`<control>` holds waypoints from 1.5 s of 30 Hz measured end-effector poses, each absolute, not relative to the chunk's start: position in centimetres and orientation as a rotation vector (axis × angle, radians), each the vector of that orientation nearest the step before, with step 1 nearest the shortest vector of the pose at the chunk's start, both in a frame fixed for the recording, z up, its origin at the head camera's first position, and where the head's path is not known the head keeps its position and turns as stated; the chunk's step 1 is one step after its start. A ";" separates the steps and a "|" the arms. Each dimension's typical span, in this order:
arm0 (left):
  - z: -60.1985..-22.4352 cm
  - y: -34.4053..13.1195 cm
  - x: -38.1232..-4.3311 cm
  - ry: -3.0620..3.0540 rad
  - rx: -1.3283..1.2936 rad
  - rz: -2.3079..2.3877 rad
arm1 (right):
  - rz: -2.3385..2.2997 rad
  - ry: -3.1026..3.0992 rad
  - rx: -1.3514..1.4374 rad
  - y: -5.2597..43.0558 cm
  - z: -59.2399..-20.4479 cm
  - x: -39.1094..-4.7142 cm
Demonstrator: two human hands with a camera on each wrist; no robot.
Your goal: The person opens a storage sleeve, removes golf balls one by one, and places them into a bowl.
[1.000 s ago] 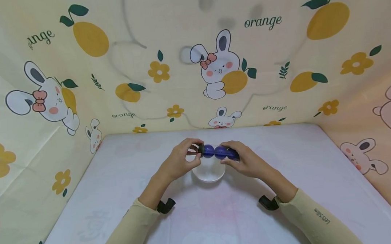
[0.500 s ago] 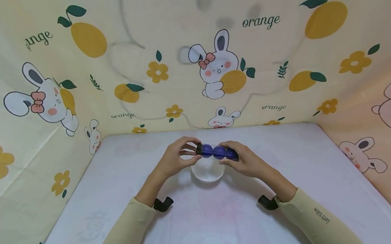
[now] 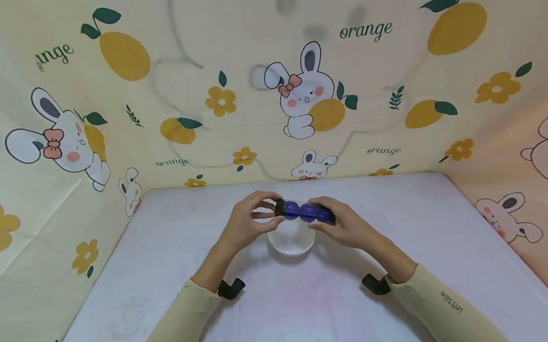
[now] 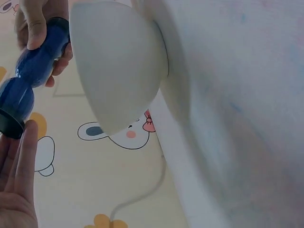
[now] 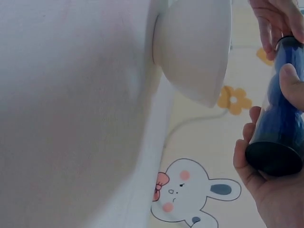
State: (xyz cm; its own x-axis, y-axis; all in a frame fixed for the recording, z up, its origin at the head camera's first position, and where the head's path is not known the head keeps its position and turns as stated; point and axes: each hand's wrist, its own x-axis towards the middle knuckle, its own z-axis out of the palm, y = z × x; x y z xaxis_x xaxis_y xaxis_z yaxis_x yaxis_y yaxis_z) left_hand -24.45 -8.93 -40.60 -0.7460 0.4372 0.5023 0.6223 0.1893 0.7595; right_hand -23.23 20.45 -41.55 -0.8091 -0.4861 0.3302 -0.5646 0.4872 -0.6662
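A clear tube (image 3: pixel 308 212) with blue balls inside is held slantwise over a white bowl (image 3: pixel 292 245). My right hand (image 3: pixel 351 227) grips the tube around its right end, thumb along the near side. At the other end, my left hand (image 3: pixel 242 224) pinches the dark cap (image 3: pixel 280 208) between thumb below and fingers above. From the left wrist, the cap (image 4: pixel 11 124) shows close by the left fingertips. A dark flat end (image 5: pixel 274 158) faces the right wrist view, cradled by the right hand. The right fingers partly hide the last ball in the head view.
The bowl stands on a white-covered table (image 3: pixel 298 313), below and just nearer than the tube. A cream cloth wall (image 3: pixel 245 39) printed with rabbits and oranges encloses the back and sides. Black wrist mounts (image 3: pixel 231 289) jut inward from both sleeves.
The left fingers have shifted slightly on the cap, leaving more of it showing. The tube and right hand stay nearly in place, and the bowl has not moved.
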 end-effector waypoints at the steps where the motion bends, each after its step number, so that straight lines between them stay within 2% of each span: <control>1: -40.5 -9.0 -24.4 -2.292 -1.032 -1.593 | 1.228 -2.626 0.937 20.5 -41.5 -23.2; 45: -40.6 -8.9 -24.6 -2.252 -1.036 -1.714 | 1.257 -2.670 0.920 20.9 -41.1 -23.2</control>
State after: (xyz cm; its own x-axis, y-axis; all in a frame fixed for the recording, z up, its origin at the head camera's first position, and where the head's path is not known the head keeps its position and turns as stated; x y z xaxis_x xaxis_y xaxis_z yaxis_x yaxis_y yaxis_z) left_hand -24.59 -8.95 -40.63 -0.7562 0.4392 0.4851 0.5846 0.1203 0.8023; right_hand -23.23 20.88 -41.08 -0.8219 -0.4931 0.2853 -0.5340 0.4925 -0.6872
